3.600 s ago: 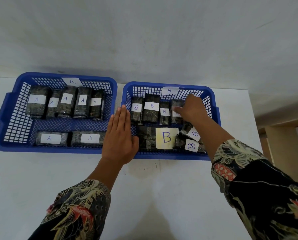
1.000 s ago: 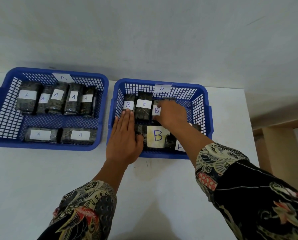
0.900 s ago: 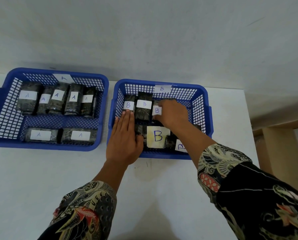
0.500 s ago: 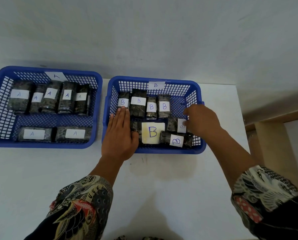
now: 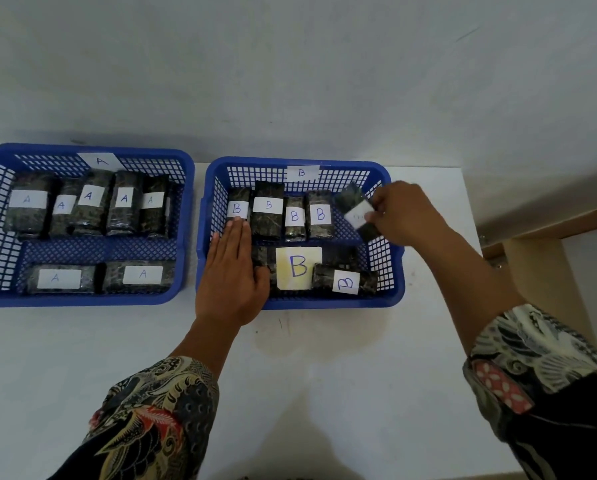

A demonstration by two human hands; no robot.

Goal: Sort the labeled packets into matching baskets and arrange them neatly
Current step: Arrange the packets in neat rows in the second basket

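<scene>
Two blue mesh baskets sit side by side on a white table. The left basket (image 5: 182,223), tagged A, holds several dark packets with A labels (image 5: 89,202). The right basket (image 5: 394,265), tagged B, holds several dark packets with B labels (image 5: 319,214) in a back row and more along the front, one with a large yellow B label (image 5: 299,266). My right hand (image 5: 402,214) pinches a dark labeled packet (image 5: 356,211), lifted and tilted over the basket's back right corner. My left hand (image 5: 233,271) lies flat over the B basket's front left rim, fingers straight.
The white table (image 5: 307,375) ends at a right edge beside a wooden frame (image 5: 532,258). A pale wall rises right behind the baskets. Patterned sleeves cover both forearms at the bottom of the view.
My right hand left the back row, moved to the basket's right side, took hold of a packet there and lifted it up toward the back right corner. My left hand stayed flat on the rim.
</scene>
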